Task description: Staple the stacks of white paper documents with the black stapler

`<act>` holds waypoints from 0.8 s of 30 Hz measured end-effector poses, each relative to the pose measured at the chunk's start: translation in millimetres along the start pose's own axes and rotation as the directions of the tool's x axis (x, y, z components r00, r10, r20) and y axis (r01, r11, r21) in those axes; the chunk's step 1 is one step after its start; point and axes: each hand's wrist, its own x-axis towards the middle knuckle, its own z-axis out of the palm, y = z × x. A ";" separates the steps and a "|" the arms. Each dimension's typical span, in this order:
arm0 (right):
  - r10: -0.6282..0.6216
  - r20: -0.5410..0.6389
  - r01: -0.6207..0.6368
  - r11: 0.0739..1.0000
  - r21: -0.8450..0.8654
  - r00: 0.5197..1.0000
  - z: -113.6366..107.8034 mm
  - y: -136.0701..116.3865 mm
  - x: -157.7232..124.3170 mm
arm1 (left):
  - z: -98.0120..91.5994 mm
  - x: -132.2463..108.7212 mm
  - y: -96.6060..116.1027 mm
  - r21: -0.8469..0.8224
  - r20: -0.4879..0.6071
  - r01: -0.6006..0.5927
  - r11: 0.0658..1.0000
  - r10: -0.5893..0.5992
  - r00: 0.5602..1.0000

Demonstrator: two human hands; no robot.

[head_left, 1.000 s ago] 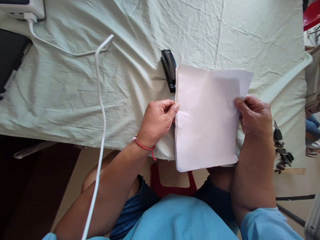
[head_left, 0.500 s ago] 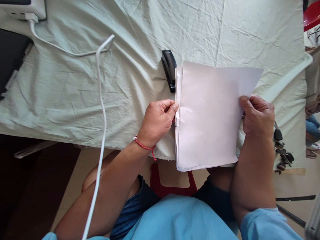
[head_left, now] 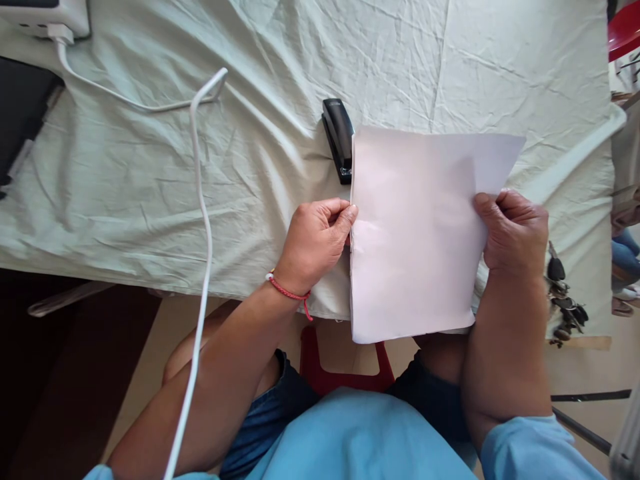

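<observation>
A stack of white paper sheets [head_left: 413, 247] is held up over the table's near edge, its lower end reaching past the cloth. My left hand [head_left: 320, 233] pinches the left edge of the stack between thumb and fingers. On the opposite side, my right hand [head_left: 515, 227] grips the right edge, thumb on top and fingers partly hidden behind. Just beyond my left hand lies a black stapler [head_left: 339, 137] on the cloth; the paper's upper left corner comes right up against it in view.
A pale green cloth [head_left: 280, 80] with wrinkles covers the table. A white cable [head_left: 203, 200] crosses at left from a white box [head_left: 50, 17]. A black flat object [head_left: 25, 113] lies at far left. Keys [head_left: 563, 293] rest beside my right forearm. A red stool [head_left: 345, 373] shows below.
The top sheet has shifted left, so the uneven sheet edges along the left side now look flush. My right thumb has moved slightly left; my left hand stays in place.
</observation>
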 end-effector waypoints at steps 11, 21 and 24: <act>0.012 0.032 -0.011 0.999 -0.033 0.999 0.9 -0.4 -0.9 | -0.2 -1.2 2.5 -0.019 0.005 -0.004 1.000 0.004 1.000; 0.043 0.093 -0.038 0.998 -0.053 0.995 -0.4 0.8 -1.3 | -0.7 -1.9 6.1 0.063 -0.005 -0.029 0.998 0.029 1.000; 0.033 0.078 -0.029 0.998 -0.054 0.996 -1.5 2.2 0.4 | -0.5 -1.3 3.6 0.042 -0.015 -0.029 0.999 0.030 0.999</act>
